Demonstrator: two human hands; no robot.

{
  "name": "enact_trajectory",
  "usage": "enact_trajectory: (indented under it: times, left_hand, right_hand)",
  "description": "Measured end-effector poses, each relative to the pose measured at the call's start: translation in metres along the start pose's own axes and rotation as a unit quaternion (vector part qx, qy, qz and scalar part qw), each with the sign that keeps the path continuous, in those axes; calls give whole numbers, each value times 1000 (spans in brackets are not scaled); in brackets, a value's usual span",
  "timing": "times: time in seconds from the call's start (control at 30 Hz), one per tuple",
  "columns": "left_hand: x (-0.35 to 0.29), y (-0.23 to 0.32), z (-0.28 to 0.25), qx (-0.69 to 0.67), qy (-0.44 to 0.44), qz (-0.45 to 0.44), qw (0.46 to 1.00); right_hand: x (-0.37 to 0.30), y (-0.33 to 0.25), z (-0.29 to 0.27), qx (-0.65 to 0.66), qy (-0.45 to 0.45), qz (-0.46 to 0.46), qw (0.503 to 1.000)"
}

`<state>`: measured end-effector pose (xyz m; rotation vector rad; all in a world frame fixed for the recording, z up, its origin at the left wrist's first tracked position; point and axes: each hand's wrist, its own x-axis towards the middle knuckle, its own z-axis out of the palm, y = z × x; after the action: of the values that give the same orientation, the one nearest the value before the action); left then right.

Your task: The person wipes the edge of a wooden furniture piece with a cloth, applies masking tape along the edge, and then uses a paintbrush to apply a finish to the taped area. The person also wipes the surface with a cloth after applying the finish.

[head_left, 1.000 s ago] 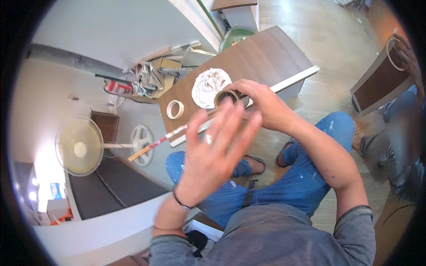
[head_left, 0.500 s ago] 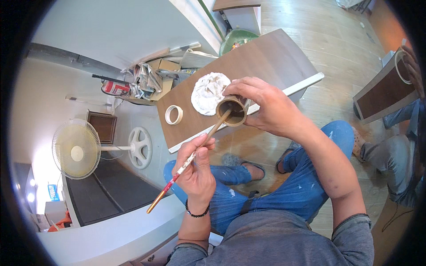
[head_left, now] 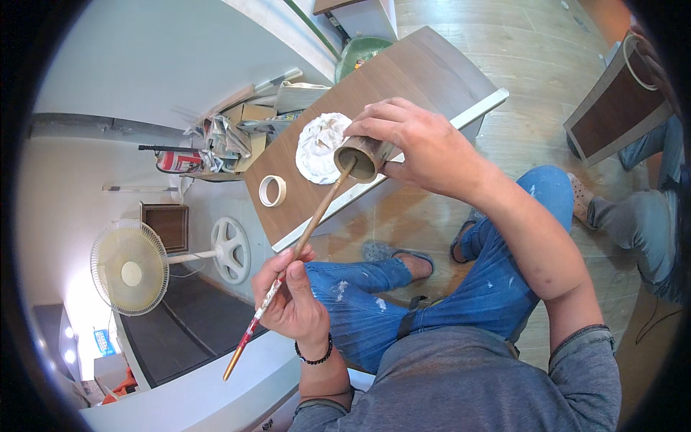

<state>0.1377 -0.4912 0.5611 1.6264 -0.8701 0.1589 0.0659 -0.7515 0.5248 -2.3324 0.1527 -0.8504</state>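
Note:
A long slender handle [head_left: 314, 221], like that of an artist's brush, is pinched in my left hand [head_left: 294, 306]. It is brown, smeared white near the grip, with a red and gold lower end. Its far end dips into the mouth of a small brownish cylindrical cup [head_left: 376, 147], so the tip is hidden. My right hand [head_left: 428, 151] wraps round that cup and tips its opening toward me. Behind the cup, a crumpled white cloth or lined dish [head_left: 311, 155] rests on a brown wood-grain panel [head_left: 425, 72]. Beside it lies a ring of masking tape [head_left: 281, 191].
A standing fan [head_left: 131, 273] with a white base [head_left: 230, 250] is at the left. A fire extinguisher [head_left: 176, 160] and scrap cardboard [head_left: 248, 115] lie beyond. At the right, another person's hand [head_left: 651, 61] holds a brown, pale-edged panel [head_left: 612, 108]. A green basin [head_left: 353, 56] sits behind.
My left hand has drawn down and left, pulling the handle farther out of the cup. My right hand and cup appear shifted slightly up-left as the whole view moved.

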Motion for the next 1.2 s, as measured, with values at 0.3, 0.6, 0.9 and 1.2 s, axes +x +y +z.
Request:
enact_trajectory:
  times: [0.3,0.6,0.9,1.2]
  left_hand:
    - [2,-12,-6,-15,24,-27,999]
    - [1,-18,-10,-22,47,-46,998]
    - [6,-26,-17,-63,52,-82,993]
    - [1,-40,-20,-226,88,-264,933]
  right_hand:
    - [-3,3,2,-26,18,-15,999]
    - [-5,5,8,-38,6,-8,999]
    - [-5,4,6,-30,-10,4,999]
    - [-5,3,6,-14,-24,11,1000]
